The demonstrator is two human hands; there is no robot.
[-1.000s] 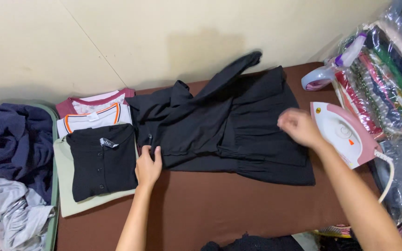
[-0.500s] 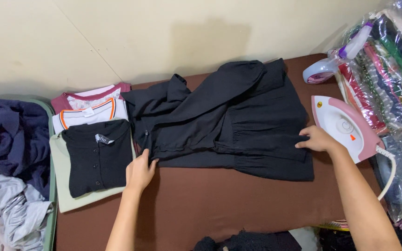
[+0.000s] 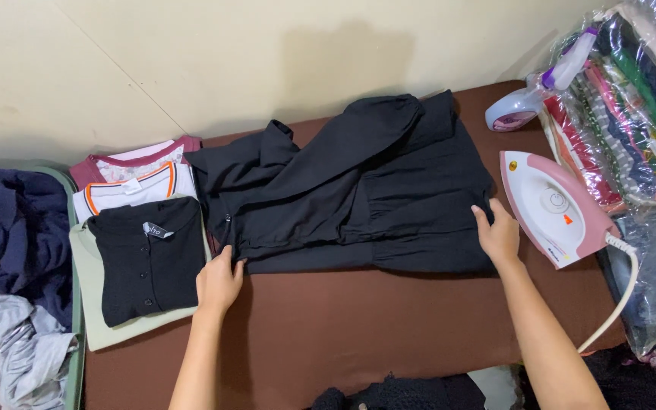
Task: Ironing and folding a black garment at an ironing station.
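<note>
Hands flat on crumpled black fabric garment (image 3: 351, 186) spread over brown counter (image 3: 358, 326): left hand (image 3: 219, 282) at its left edge, right hand (image 3: 499, 235) at right edge (beside pink-and-white iron (image 3: 554, 206)); fingers extended, gripping nothing.

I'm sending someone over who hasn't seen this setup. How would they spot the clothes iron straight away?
Start at the brown padded surface where the black garment lies spread out. Go to its right end, just past the person's right hand: the iron rests there. It is white and pink with a white cord, unlike the purple and white spray bottle behind it.
</note>
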